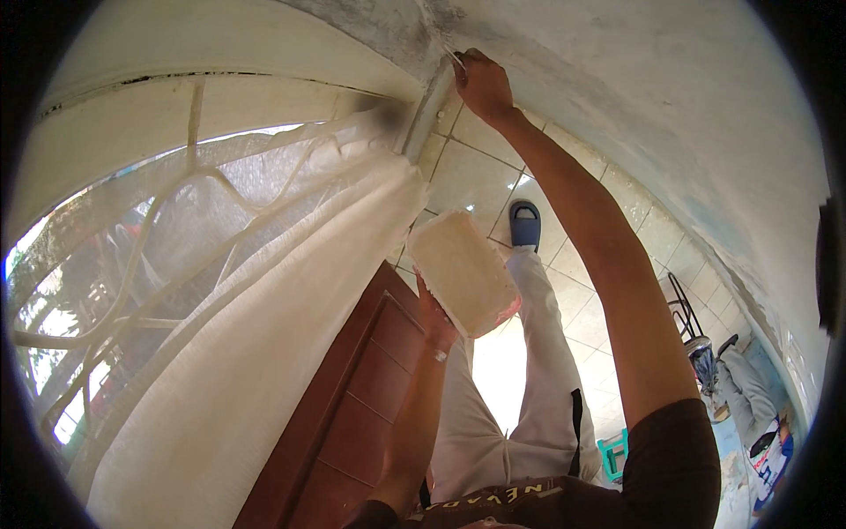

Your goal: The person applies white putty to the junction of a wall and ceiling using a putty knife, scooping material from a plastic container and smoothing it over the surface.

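My left hand [434, 319] holds a rectangular tub [465, 275] from its left side, at about waist height. The tub looks whitish and cream, with a pinkish lower edge. Stretched far forward, my right hand [483, 85] is closed at the wall corner, beside a narrow pale upright strip [426, 110]. A thin, pale, stick-like thing [456, 60] shows at its fingers; its kind is too small to tell. Rough whitish patches mark the wall [564, 44] near that hand.
On the left, a white curtain [264, 353] hangs before a window with curved bars [132, 264]. Below it is a reddish-brown wooden panel [352, 414]. My foot in a dark blue slipper [525, 224] stands on pale floor tiles [471, 181]. A green stool [614, 454] and a heap of clothes [749, 397] lie at the right.
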Motion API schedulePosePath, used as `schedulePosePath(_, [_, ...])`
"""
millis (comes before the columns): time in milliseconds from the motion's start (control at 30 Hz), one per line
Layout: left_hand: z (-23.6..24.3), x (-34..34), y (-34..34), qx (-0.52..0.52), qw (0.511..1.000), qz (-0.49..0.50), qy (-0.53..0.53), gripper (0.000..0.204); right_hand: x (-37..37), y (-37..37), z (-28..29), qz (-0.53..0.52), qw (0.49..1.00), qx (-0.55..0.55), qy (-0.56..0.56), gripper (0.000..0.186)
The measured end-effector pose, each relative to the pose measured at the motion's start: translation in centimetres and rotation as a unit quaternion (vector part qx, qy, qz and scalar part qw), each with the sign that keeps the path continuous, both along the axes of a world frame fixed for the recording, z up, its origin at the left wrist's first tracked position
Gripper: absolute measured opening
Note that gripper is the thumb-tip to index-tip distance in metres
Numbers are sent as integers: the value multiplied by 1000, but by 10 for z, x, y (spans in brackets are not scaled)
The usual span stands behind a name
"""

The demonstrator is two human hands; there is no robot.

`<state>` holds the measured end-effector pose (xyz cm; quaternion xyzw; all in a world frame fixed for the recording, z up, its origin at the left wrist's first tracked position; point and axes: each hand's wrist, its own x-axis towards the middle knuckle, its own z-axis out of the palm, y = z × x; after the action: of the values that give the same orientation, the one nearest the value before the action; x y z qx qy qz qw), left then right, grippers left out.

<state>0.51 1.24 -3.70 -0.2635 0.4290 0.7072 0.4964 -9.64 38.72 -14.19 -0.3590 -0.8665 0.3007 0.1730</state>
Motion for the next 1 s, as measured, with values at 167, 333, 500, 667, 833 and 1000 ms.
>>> schedulePosePath(167, [-17, -3, -13, 28, 997, 5, -67, 64, -13, 36, -14, -28, 997, 64, 24, 18])
schedulePosePath(333, [9, -3, 14, -37, 998, 14, -52, 63, 0, 37, 1, -23, 998, 56, -9, 18])
schedulePosePath(500, [-21, 0, -26, 45, 996, 14, -80, 63, -9, 30, -2, -27, 998, 42, 22, 21])
schedulePosePath(667, [39, 0, 48, -180, 983, 41, -11, 55, -2, 39, -3, -56, 996, 75, 5, 24])
schedulePosePath(833, [-22, 0, -32, 45, 999, -11, 1, 57, -13, 25, 10, -50, 996, 68, 9, 25])
schedulePosePath(1000, [-2, 1, -4, -12, 1000, 4, -14, 60, -11, 10, 3, -56, 997, 48, 4, 24])
